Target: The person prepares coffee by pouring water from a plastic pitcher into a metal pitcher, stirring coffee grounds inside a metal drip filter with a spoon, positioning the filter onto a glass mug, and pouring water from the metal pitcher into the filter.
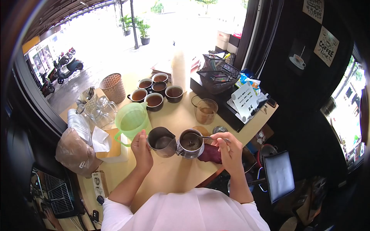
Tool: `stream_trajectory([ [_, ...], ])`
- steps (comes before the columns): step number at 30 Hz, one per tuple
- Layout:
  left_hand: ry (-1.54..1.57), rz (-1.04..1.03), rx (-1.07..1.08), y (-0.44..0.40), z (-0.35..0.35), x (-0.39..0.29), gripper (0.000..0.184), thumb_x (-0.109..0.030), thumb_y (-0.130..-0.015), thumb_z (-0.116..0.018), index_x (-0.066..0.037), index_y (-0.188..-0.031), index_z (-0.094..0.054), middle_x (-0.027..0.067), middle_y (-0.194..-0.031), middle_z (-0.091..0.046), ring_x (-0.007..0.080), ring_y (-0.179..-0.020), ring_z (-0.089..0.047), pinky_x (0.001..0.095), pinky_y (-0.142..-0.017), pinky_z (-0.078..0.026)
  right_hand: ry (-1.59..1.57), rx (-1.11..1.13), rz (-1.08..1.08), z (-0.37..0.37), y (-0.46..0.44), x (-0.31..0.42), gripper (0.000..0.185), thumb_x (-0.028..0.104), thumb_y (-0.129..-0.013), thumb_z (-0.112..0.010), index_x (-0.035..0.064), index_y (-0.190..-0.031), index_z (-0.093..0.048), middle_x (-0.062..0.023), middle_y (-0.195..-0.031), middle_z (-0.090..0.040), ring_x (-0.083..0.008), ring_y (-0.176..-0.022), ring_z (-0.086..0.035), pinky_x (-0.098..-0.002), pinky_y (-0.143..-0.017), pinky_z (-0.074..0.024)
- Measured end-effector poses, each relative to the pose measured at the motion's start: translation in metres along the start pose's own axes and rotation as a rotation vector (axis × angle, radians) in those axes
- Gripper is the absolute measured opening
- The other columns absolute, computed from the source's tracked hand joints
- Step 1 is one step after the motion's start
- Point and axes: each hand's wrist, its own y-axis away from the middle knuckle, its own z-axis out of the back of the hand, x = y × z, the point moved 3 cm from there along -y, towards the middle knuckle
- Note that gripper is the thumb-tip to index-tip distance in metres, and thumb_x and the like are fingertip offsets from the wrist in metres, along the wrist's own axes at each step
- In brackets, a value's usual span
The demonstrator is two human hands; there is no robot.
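Observation:
My left hand (pixel 141 150) is closed round the side of a dark metal pitcher (pixel 162 143), which is tilted slightly with its spout toward the right. Right beside it is a steel pot (pixel 190 144) with dark liquid and some dark bits inside. Between the fingers of my right hand (pixel 230 149) is a spoon (pixel 208 137), its bowl end inside the steel pot. A folded maroon cloth (pixel 211 154) lies under my right wrist. Behind the pitcher stands a green plastic jug (pixel 132 120); a glass mug (pixel 206 111) with brown liquid stands behind the pot.
Several dark cups (pixel 155 101) of brown drink are grouped at the back. A woven basket (pixel 113 88), glass mugs (pixel 103 111) and a tissue box (pixel 111 146) stand left. At right are a black wire organizer (pixel 217 77), a white stand (pixel 245 102) and a round lid (pixel 220 129).

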Motion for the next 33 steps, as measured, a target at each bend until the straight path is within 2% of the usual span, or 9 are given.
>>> stream_trajectory([
  [13,0.058,0.091,0.024,0.005,0.025,0.041,0.032,-0.018,-0.096,-0.052,-0.015,-0.064,-0.047,-0.0084,-0.056,-0.04,0.0006,-0.049,-0.034,0.0201,-0.044,-0.027,-0.037,-0.029,-0.076,0.001,0.003,-0.003,0.022,0.015,-0.098,-0.05,-0.0018,-0.098,-0.063,-0.0061,-0.075,-0.063,-0.0067,-0.063,-0.054,-0.0188,-0.054,-0.0424],
  [19,0.075,0.098,0.038,0.002,0.031,0.058,0.032,-0.018,-0.096,-0.051,-0.015,-0.064,-0.047,-0.0076,-0.056,-0.04,0.0023,-0.049,-0.034,0.0217,-0.044,-0.028,-0.045,-0.095,0.004,0.003,0.003,-0.001,0.022,0.015,-0.098,-0.049,-0.0021,-0.098,-0.062,-0.0069,-0.073,-0.062,-0.0074,-0.061,-0.055,-0.019,-0.053,-0.0426],
  [22,0.069,0.183,-0.06,0.01,0.019,0.051,0.032,-0.019,-0.095,-0.051,-0.015,-0.064,-0.047,-0.0076,-0.056,-0.039,0.0025,-0.048,-0.034,0.022,-0.044,-0.028,-0.159,-0.257,-0.067,0.004,0.006,-0.011,0.022,0.017,-0.099,-0.048,-0.001,-0.097,-0.061,-0.0078,-0.071,-0.061,-0.0088,-0.059,-0.056,-0.0193,-0.05,-0.0436],
  [25,0.077,0.184,-0.044,0.005,0.035,0.073,0.031,-0.018,-0.095,-0.053,-0.014,-0.065,-0.047,-0.0075,-0.056,-0.039,0.0028,-0.048,-0.034,0.0218,-0.044,-0.029,-0.315,-0.414,-0.225,0.007,0.001,-0.014,0.024,0.019,-0.099,-0.046,-0.0007,-0.096,-0.06,-0.0078,-0.068,-0.059,-0.0102,-0.054,-0.056,-0.0207,-0.047,-0.0448],
  [28,0.069,0.181,-0.043,0.003,0.038,0.076,0.031,-0.018,-0.094,-0.053,-0.014,-0.064,-0.047,-0.0074,-0.056,-0.039,0.0028,-0.048,-0.033,0.0216,-0.044,-0.028,-0.434,-0.513,-0.29,0.016,-0.003,-0.023,0.027,0.022,-0.099,-0.045,-0.0014,-0.096,-0.059,-0.0076,-0.066,-0.058,-0.0112,-0.05,-0.053,-0.0225,-0.045,-0.0456],
  [33,-0.002,0.147,0.022,0.002,0.043,0.084,0.034,-0.015,-0.094,-0.053,-0.013,-0.061,-0.045,-0.0071,-0.056,-0.039,0.0025,-0.049,-0.033,0.0215,-0.045,-0.027,-0.499,-0.574,-0.272,0.026,-0.013,-0.047,0.028,0.024,-0.099,-0.046,-0.001,-0.097,-0.057,-0.0083,-0.068,-0.059,-0.0114,-0.053,-0.055,-0.0229,-0.048,-0.0467],
])
